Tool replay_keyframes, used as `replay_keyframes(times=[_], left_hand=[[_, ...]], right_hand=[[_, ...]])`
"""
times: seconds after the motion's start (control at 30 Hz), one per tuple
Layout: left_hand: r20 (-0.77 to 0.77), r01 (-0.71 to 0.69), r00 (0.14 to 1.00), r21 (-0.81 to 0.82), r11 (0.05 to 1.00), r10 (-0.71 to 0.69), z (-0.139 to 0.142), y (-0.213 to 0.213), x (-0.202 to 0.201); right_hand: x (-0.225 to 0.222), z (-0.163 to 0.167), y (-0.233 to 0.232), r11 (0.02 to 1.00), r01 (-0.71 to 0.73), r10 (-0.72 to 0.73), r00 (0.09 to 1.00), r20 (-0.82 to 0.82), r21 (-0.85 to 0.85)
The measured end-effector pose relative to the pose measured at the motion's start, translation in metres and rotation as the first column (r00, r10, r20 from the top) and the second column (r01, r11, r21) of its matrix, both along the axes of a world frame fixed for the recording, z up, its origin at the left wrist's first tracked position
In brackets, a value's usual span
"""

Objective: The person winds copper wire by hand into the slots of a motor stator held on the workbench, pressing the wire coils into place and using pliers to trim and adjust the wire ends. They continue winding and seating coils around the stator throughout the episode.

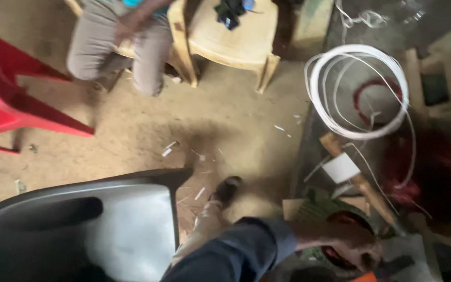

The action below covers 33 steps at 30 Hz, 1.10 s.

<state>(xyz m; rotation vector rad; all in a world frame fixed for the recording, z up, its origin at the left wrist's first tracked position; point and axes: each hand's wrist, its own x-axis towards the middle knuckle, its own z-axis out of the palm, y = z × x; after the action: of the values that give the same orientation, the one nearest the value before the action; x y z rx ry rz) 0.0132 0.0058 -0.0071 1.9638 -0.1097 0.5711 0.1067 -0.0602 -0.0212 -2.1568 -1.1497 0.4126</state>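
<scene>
Head view is showing the right hand (pixel 358 250) reaching near right into clutter beside red wire (pixel 434 177), grip too blurred to tell, and it is risking snagging the white coil (pixel 361 94).

Near left, the grey chair (pixel 131 224) is smooth, glossy plastic; the red chair (pixel 1 99) at far left likewise. The floor (pixel 220 125) looks rough, dusty and matt. The white cable coil (pixel 358 89) at right is smooth plastic-sheathed.

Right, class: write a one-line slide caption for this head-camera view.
A hand reaches down among a white wire coil, red wire and a hammer.
</scene>
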Motion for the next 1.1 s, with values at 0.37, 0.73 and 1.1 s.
replay_keyframes(times=[0.37, 0.73, 1.1], left_hand=[[-0.122, -0.024, 0.992, 0.055, 0.998, 0.030, 0.028, 0.009, -0.014], [-0.066, -0.061, 0.996, 0.066, 0.996, 0.066, 0.025, 0.012, -0.014], [0.025, -0.072, 0.997, 0.052, 0.996, 0.070, 0.013, 0.002, -0.014]], right_hand=[[0.016, 0.001, 0.000, 1.000, -0.007, 0.007, 1.000, -0.022, -0.012], [0.012, 0.011, -0.004, 1.000, -0.021, 0.020, 0.999, -0.041, -0.016], [0.012, 0.032, -0.085, 0.986, 0.162, -0.167, 0.893, -0.417, -0.048]])
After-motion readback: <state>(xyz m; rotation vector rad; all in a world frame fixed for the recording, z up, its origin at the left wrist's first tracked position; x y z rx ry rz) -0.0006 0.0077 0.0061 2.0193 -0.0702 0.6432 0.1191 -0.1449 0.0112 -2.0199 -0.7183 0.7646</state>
